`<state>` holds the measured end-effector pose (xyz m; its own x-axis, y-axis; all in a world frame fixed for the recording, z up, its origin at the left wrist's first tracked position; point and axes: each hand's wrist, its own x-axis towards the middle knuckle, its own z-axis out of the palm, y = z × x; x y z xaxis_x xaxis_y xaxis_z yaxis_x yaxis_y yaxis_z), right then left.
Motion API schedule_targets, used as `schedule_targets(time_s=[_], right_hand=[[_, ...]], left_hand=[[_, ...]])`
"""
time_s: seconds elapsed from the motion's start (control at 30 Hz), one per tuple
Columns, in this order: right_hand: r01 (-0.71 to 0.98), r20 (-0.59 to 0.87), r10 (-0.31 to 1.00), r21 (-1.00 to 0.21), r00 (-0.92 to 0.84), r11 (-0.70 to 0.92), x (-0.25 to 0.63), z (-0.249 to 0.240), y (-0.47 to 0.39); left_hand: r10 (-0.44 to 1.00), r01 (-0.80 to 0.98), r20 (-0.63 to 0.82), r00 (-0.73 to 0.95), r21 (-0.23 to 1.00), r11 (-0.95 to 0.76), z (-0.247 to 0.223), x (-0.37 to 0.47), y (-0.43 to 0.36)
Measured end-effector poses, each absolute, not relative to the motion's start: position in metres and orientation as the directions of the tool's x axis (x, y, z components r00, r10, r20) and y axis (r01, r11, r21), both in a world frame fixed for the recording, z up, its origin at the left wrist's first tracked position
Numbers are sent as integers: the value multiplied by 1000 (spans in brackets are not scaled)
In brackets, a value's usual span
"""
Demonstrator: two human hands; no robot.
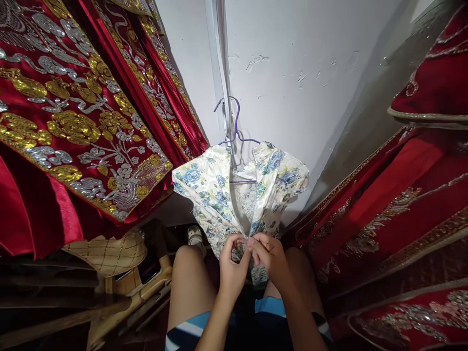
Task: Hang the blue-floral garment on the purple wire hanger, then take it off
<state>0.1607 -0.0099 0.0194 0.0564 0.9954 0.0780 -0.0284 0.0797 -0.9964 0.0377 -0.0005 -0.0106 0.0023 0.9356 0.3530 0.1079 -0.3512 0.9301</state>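
A short-sleeved white blouse with blue and yellow flowers hangs on a purple wire hanger in front of me. Its neckline is open in a deep V down to my fingers. My left hand pinches the blouse's front edge at the bottom of the V. Right beside it, my right hand pinches the other front edge, and the fingertips of both hands meet. Whatever fastening may lie between the fingertips is too small to make out. The blouse's lower part hangs between my knees, partly covered by my hands.
Red garments with gold and silver embroidery hang at the left. More red beaded garments hang close on the right. A white wall stands behind the hanger. At lower left are a wooden chair and a quilted cream bag.
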Motion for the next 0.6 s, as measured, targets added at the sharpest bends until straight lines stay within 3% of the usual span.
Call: schedule_targets(time_s=[0.13, 0.3, 0.47, 0.6], right_hand=[[28, 18, 998, -999, -52, 19, 168, 22, -10], [-100, -163, 959, -977, -233, -190, 156, 21, -4], [-148, -200, 972, -965, -122, -217, 141, 26, -1], [-108, -69, 997, -992, -23, -71, 145, 68, 26]], left_hand=[[929, 146, 368, 34, 918, -369, -9, 42, 5], [960, 145, 276, 49, 949, -280, -18, 38, -6], [948, 203, 317, 2, 928, -311, -26, 34, -6], [938, 268, 344, -37, 908, -323, -31, 34, 6]])
